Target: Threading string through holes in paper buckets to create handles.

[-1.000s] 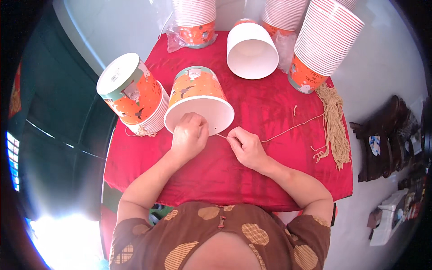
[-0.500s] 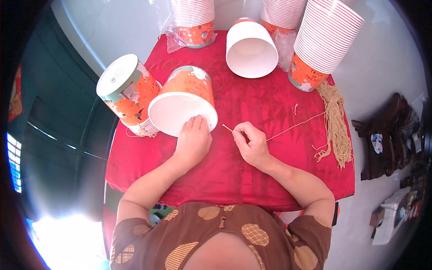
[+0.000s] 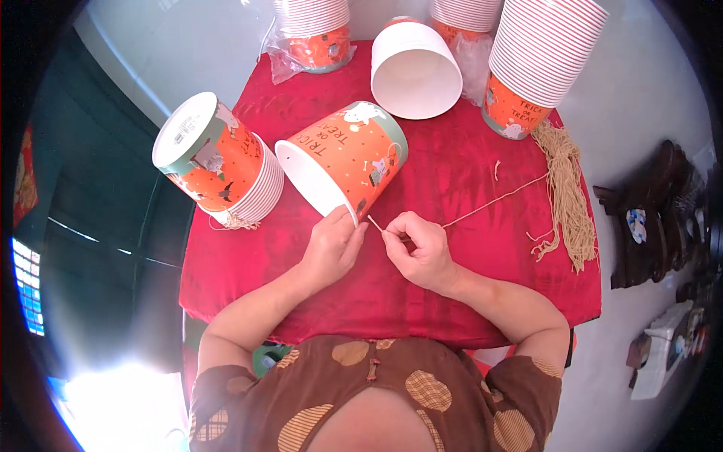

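An orange and green paper bucket (image 3: 350, 154) with a white inside lies tilted on its side, its mouth toward the lower left. The rim's near edge is gripped by my left hand (image 3: 331, 248), whose fingers reach inside. Between thumb and forefinger my right hand (image 3: 418, 248) pinches a tan string (image 3: 497, 200). Its short free end points at the bucket's rim, close to a small dark hole; whether it touches the rim I cannot tell. The string runs right to a bundle of tan strings (image 3: 561, 200) hanging near the table's right edge.
On the left stands an upside-down stack of buckets (image 3: 218, 154) with string at its rims. Another bucket (image 3: 416, 71) lies at the back, mouth toward me. Tall stacks of buckets (image 3: 542, 60) line the far side, with clear plastic wrap. A red cloth (image 3: 452, 316) covers the table.
My left hand has turned the bucket so its printed side faces up and its mouth swings left. The right hand has moved slightly left and down, bringing the string's end to the rim.
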`<act>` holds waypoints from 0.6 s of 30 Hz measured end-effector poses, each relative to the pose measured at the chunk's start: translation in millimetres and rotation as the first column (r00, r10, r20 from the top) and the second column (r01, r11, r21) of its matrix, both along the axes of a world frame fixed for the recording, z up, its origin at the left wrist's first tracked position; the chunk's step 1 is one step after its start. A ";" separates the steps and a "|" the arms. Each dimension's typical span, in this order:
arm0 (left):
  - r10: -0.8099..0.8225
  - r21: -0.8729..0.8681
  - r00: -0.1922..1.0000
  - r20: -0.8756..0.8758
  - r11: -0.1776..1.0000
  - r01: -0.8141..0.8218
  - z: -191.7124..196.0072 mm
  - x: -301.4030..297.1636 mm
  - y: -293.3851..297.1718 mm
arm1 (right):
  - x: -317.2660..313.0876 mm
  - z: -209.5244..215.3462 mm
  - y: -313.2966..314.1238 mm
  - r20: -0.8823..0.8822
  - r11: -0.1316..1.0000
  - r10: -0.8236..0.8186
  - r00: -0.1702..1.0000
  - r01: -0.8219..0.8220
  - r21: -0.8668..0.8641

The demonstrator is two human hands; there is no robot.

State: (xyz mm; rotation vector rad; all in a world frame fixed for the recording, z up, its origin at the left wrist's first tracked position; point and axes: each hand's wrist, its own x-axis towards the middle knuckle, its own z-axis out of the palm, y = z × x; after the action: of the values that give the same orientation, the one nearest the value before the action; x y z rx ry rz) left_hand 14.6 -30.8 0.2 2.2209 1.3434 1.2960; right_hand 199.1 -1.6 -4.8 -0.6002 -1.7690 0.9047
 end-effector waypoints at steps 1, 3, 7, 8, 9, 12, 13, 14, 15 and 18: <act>-0.018 0.004 1.000 -0.006 1.000 0.018 -0.1 0.3 0.0 | -0.2 -0.1 0.7 0.004 1.000 -0.003 1.000 0.003 0.021; -0.020 -0.013 1.000 -0.011 1.000 0.020 1.6 0.8 -1.4 | -0.7 -0.1 1.4 0.007 0.999 -0.009 1.000 0.008 0.039; -0.037 -0.020 0.999 -0.018 0.999 0.037 1.1 0.7 -1.3 | -0.9 -1.1 1.8 0.015 0.999 -0.010 1.000 0.009 0.051; -0.037 -0.021 0.999 -0.019 0.999 0.037 1.2 0.9 -1.4 | -0.9 -1.6 1.9 0.022 0.999 -0.009 1.000 0.008 0.046; -0.038 -0.021 0.999 -0.015 0.999 0.038 1.4 1.1 -1.5 | -0.7 -1.7 1.9 0.022 0.999 -0.009 1.000 0.008 0.045; -0.042 -0.022 0.999 -0.023 0.999 0.041 1.5 0.8 -1.8 | -0.2 -1.7 1.7 0.036 0.999 -0.001 0.999 -0.001 0.033; -0.043 -0.024 0.998 -0.036 0.999 0.042 1.4 0.5 -2.0 | -0.6 -1.4 1.4 0.037 0.999 0.002 0.999 -0.003 0.033; -0.043 -0.024 0.998 -0.035 0.999 0.042 0.9 0.3 -1.8 | -0.9 -1.2 1.2 0.037 0.999 0.005 0.999 -0.006 0.034; -0.048 -0.001 0.998 -0.032 0.999 0.048 0.1 0.1 -1.3 | -0.9 -1.2 1.1 0.038 0.999 0.005 0.999 -0.007 0.033; -0.051 0.011 0.998 -0.031 0.999 0.052 -1.4 -0.8 -1.7 | -1.3 -1.3 1.0 0.052 0.999 0.017 0.998 -0.019 0.037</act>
State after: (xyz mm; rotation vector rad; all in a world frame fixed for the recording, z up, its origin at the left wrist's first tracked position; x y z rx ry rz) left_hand 13.8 -32.5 -1.2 2.2771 1.2831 1.2606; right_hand 197.8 -0.6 -6.1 -0.5887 -1.8365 0.8737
